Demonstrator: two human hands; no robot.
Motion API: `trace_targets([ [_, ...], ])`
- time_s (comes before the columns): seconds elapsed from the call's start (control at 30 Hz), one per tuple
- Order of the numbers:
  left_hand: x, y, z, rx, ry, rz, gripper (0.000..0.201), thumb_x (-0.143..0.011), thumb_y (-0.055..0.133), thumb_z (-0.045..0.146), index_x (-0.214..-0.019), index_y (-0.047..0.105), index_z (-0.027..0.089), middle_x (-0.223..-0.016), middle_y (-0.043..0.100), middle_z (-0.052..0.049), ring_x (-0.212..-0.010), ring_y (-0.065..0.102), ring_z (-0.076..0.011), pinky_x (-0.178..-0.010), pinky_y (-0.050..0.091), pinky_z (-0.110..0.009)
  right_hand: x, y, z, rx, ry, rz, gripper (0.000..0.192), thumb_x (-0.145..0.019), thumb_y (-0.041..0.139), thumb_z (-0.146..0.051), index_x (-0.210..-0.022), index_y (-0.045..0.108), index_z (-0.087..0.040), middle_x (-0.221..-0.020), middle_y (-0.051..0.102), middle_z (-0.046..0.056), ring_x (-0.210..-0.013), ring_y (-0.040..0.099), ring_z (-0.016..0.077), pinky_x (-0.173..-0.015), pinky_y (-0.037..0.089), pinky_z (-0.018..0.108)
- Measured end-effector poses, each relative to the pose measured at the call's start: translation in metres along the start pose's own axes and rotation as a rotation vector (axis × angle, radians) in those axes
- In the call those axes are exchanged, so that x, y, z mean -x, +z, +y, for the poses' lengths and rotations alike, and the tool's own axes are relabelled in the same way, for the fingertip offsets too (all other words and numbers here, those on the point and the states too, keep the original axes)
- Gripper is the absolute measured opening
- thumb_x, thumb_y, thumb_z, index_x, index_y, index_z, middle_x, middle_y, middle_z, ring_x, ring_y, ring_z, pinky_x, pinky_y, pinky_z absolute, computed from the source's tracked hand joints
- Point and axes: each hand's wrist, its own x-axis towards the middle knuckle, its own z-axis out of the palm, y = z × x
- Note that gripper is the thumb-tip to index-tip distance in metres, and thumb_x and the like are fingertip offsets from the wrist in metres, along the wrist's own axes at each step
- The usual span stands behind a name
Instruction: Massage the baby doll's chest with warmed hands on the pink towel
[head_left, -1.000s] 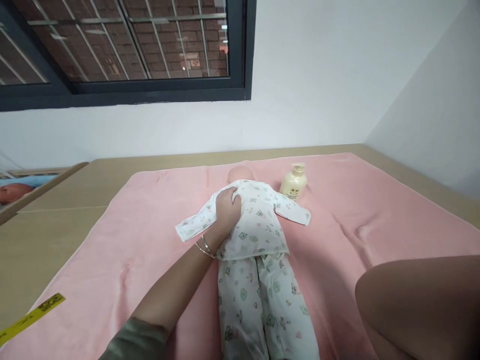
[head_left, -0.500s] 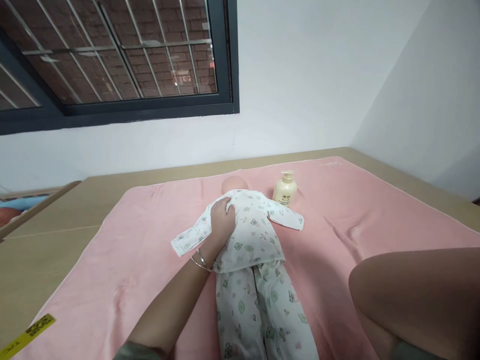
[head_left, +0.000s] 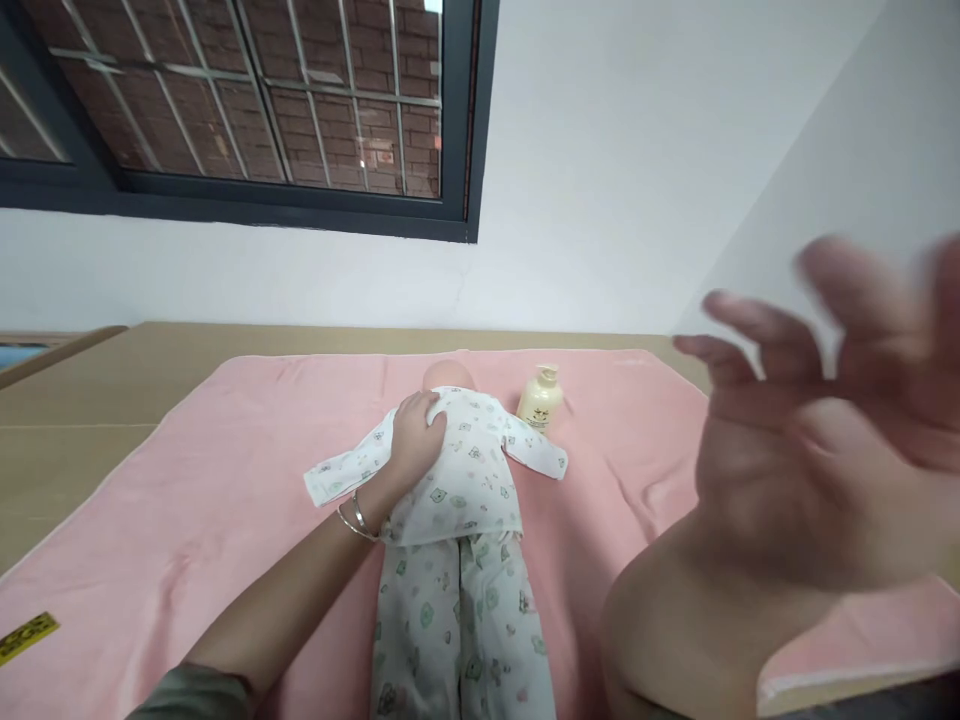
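Observation:
A baby doll with a bald, rounded head (head_left: 448,376) lies on the pink blanket, its face not visible. It is dressed in a white printed top (head_left: 469,470) and matching trousers (head_left: 427,610). My left hand (head_left: 415,438) lies over the doll's upper body by the shoulder, fingers together and thumb apart, gripping its side. Close to the camera, my right hand (head_left: 802,480) is raised and blurred, with its fingers apart and bent and nothing visible in it. A cream pump bottle (head_left: 540,400) stands beside the doll's other sleeve.
The pink blanket (head_left: 247,450) covers much of a tan surface (head_left: 82,390). Behind it rise a white wall (head_left: 600,180) and a barred window (head_left: 300,110). A yellow printed strip (head_left: 28,637) lies at lower left.
My right hand has come up into view at the right, where a bare knee showed before. The view has shifted slightly. My left hand stays on the doll.

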Motion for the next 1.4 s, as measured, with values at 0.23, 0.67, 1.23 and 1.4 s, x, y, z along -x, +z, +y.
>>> trace_targets([
  [0.23, -0.025, 0.021, 0.085, 0.793, -0.298, -0.268, 0.036, -0.094, 0.039, 0.032, -0.111, 0.067, 0.017, -0.123, 0.071, -0.014, -0.119, 0.065, -0.0237, -0.106, 0.050, -0.040, 0.004, 0.016, 0.137, 0.278, 0.413, -0.110, 0.040, -0.085, 0.059, -0.027, -0.125, 0.066, -0.023, -0.130, 0.066, 0.007, -0.124, 0.060, 0.0273, -0.110, 0.046, 0.052],
  [0.67, -0.063, 0.053, 0.130, 1.527, -0.952, -0.438, 0.064, -0.101, 0.027, 0.043, -0.150, 0.033, 0.002, -0.151, 0.044, -0.023, -0.132, 0.055, -0.0220, -0.098, 0.053, -0.027, 0.018, 0.056, 0.170, 0.937, 0.515, -0.699, 0.050, -0.095, 0.032, -0.013, -0.140, 0.050, -0.002, -0.150, 0.047, 0.020, -0.145, 0.036, 0.0270, -0.124, 0.012, 0.054],
  [1.23, -0.010, -0.090, 0.132, 1.536, -0.681, -0.343, 0.061, -0.102, 0.019, 0.056, -0.148, 0.042, 0.023, -0.149, 0.052, -0.010, -0.143, 0.044, -0.0238, -0.121, 0.031, -0.046, 0.098, 0.135, 0.042, 0.412, -0.011, -0.789, 0.074, -0.103, 0.033, -0.045, -0.159, 0.005, -0.006, -0.166, -0.001, 0.015, -0.154, -0.004, 0.0324, -0.125, 0.014, 0.059],
  [1.4, 0.021, -0.099, 0.147, 1.495, -0.537, -0.269, 0.056, -0.101, 0.025, 0.057, -0.149, 0.042, 0.031, -0.156, 0.045, 0.000, -0.150, 0.029, -0.0205, -0.127, 0.016, -0.045, 0.096, 0.119, 0.019, 0.271, -0.094, -0.801, 0.078, -0.103, 0.032, -0.048, -0.160, -0.008, -0.014, -0.167, -0.005, 0.011, -0.154, -0.006, 0.0348, -0.124, 0.015, 0.063],
])
